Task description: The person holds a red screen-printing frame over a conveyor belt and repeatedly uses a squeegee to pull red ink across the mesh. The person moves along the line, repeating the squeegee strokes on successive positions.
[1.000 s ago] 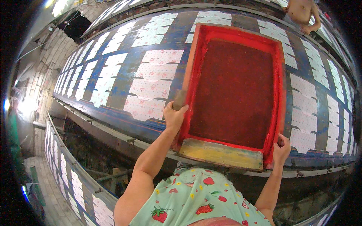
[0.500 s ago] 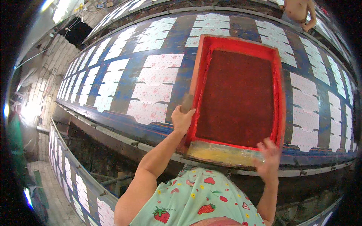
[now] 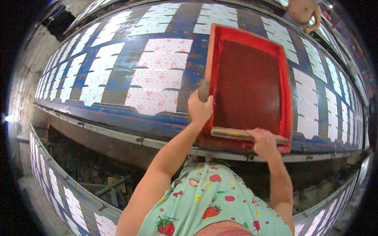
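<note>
A red-rimmed screen frame [image 3: 248,82] with a dark red mesh lies on the long printing table. My left hand [image 3: 200,104] is closed on a worn grey handle [image 3: 203,90] at the frame's left side. My right hand [image 3: 264,141], slightly blurred, grips a long yellowish squeegee [image 3: 228,131] lying across the near end of the frame. Pale pieces with pink and blue print [image 3: 157,74] lie in rows beside the frame, left and right.
A long table [image 3: 118,110] spans the view, with a metal rail [image 3: 165,143] along its near edge. A shirtless co-worker [image 3: 303,13] stands across it at top right. A second table with printed pieces [image 3: 71,200] is behind me.
My right hand has left the frame's right side and moved left onto the squeegee, which now sits higher, inside the frame's near end. My left hand still holds the handle.
</note>
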`<state>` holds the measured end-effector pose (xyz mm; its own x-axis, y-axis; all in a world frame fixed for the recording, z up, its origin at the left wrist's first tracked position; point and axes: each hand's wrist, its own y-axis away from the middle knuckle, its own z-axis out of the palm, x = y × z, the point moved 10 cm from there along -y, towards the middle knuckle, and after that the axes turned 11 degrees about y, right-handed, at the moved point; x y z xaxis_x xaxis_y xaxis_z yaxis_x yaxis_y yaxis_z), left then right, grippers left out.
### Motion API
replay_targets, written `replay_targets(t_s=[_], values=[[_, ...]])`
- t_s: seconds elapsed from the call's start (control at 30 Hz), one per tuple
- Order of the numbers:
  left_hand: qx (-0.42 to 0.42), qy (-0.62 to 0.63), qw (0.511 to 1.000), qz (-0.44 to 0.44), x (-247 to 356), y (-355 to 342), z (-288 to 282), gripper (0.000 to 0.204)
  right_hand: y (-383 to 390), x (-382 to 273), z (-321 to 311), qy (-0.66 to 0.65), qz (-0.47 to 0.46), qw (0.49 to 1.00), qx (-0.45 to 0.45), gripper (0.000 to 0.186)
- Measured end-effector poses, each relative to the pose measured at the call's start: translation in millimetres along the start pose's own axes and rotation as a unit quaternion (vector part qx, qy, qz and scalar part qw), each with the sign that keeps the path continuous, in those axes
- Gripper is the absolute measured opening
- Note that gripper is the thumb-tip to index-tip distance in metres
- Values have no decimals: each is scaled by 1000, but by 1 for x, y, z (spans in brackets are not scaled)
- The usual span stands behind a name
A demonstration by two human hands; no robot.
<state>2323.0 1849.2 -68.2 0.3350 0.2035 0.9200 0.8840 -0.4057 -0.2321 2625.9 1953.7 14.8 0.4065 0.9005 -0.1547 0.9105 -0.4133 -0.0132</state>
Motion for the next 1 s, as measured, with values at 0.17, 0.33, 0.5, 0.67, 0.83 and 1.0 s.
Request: replay_targets(t_s=[0.17, 0.33, 0.5, 0.67, 0.83, 1.0], values=[[28, 107, 994, 23, -4, -2, -2, 64, 12, 1, -6, 23, 8, 1000, -12, 42], [5, 131, 991, 27, -7, 0, 2, 61, 38, -13, 9, 53, 40, 997, 38, 42], [10, 164, 986, -5, -7, -1, 1, 56, 29, -12, 14, 57, 29, 992, 108, 47], [-1, 142, 990, -1, -6, 0, 0, 53, -17, 19, 16, 103, 8, 982, 160, 49], [1, 189, 981, -50, -8, 2, 1, 51, -106, 77, 15, 99, 4, 981, 164, 54], [-8, 129, 990, -58, -1, 2, 1, 49, -207, 136, 2, 131, -38, 965, 223, 45]])
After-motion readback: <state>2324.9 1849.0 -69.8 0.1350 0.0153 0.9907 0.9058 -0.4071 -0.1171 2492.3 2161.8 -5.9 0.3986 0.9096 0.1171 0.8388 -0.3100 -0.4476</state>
